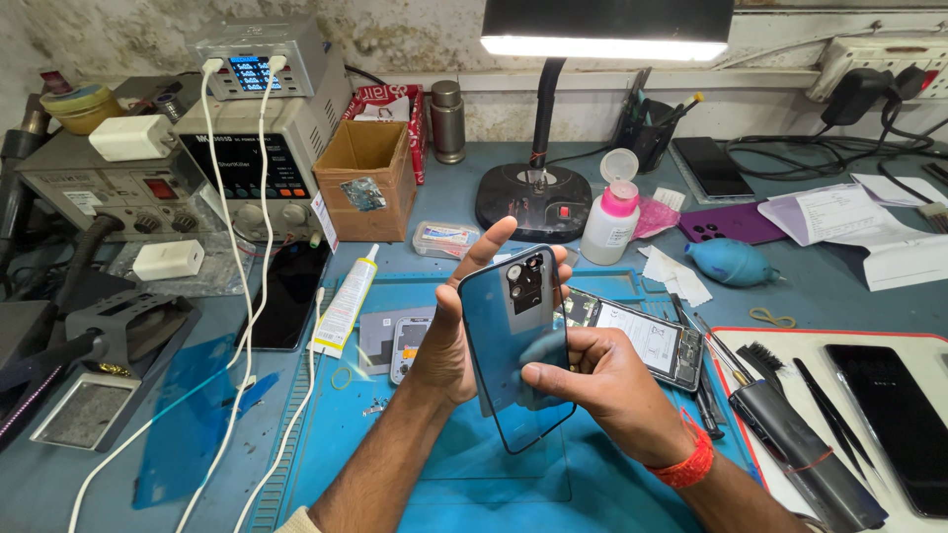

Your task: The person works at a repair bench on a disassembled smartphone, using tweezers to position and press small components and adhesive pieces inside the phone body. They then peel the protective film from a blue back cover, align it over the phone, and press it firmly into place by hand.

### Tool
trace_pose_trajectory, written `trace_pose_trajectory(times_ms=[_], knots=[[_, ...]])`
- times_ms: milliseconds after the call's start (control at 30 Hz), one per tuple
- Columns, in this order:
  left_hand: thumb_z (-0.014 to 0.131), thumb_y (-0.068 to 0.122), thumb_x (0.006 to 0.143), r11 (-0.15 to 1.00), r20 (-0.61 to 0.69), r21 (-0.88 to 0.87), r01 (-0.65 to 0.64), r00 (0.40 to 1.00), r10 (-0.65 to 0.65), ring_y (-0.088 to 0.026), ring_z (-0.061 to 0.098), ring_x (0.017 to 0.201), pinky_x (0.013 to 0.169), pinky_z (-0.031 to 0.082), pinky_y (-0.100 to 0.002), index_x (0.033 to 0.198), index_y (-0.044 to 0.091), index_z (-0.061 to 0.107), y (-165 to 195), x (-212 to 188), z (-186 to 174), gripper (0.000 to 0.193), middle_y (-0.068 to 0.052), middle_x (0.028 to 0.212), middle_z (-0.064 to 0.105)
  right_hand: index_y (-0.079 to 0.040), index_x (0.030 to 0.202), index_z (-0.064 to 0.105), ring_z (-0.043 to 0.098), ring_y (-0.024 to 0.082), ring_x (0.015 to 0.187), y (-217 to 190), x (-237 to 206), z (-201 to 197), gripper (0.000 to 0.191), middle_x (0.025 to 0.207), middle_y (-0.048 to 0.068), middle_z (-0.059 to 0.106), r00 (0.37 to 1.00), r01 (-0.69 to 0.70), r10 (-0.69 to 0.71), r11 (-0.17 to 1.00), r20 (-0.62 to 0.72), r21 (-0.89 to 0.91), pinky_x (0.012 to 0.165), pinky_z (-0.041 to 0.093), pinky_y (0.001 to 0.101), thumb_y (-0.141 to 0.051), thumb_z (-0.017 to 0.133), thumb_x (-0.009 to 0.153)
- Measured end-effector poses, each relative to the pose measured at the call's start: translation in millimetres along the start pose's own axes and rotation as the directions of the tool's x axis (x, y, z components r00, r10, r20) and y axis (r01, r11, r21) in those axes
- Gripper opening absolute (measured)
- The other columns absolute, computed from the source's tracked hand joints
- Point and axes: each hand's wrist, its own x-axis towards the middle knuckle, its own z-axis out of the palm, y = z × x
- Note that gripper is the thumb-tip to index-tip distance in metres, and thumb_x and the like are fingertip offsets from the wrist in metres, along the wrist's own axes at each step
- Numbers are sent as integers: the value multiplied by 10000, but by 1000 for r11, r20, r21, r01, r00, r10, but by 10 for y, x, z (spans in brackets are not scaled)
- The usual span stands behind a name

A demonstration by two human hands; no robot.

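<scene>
Two bare hands hold one blue phone back cover [515, 341] upright above the blue work mat [395, 434].
The right hand [602, 390] is half closed, its thumb pressed on the cover's face; the left hand [456, 331] clasps the cover's left edge, fingers stretched up behind it. Just behind lies one opened phone [642, 336]. Farther back stand one glue tube [346, 301], one cardboard box [367, 178], one pink-capped bottle [610, 212] and one desk lamp [538, 188].
</scene>
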Motion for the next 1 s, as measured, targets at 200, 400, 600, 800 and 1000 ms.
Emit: trace_pose_trajectory(times_ms=[200, 400, 600, 800, 1000], knots=[[787, 696, 748, 1000, 5, -6, 1, 1000, -1, -325, 548, 1361, 1166, 483, -496, 1592, 196, 348, -8, 0, -7, 1074, -237, 1515, 496, 40, 881, 750, 541, 49, 698, 11, 8, -1, 187, 750, -5, 645, 1000, 11, -11, 1000, -8, -29, 598, 450, 243, -135, 816, 868], [775, 699, 748, 1000, 20, 3, -6, 1000, 5, -330, 547, 1374, 1176, 482, -496, 1594, 192, 356, -21, 2, -29, 1071, -241, 1516, 501, 29, 905, 753, 607, 51, 725, -5, 2, 9, 171, 790, 6, 712, 1000, -20, 20, 1000, 5, 21, 641, 506, 238, -130, 786, 852], [768, 705, 750, 1000, 22, 9, -8, 1000, 8, -328, 549, 1372, 1176, 482, -492, 1596, 193, 353, -19, 2, -29, 1072, -243, 1518, 501, 41, 903, 745, 589, 52, 725, -13, 7, 14, 193, 793, 13, 700, 1000, -10, 10, 1000, 8, 9, 630, 491, 240, -141, 797, 866], [775, 700, 757, 1000, 0, 19, -2, 1000, 2, -327, 547, 1369, 1174, 481, -491, 1598, 193, 340, -9, -8, -8, 1074, -242, 1515, 497, 29, 904, 749, 601, 47, 718, -17, -4, 20, 195, 795, 5, 707, 1000, -24, 24, 1000, 4, 7, 633, 507, 236, -155, 789, 853], [776, 694, 766, 1000, 5, 10, 0, 1000, 0, -326, 545, 1368, 1178, 476, -489, 1593, 196, 342, -6, -2, -3, 1059, -242, 1516, 494, 34, 918, 752, 580, 41, 717, -32, -4, 24, 202, 794, -2, 699, 1000, -19, 19, 1000, 5, 3, 618, 484, 233, -154, 793, 859]])
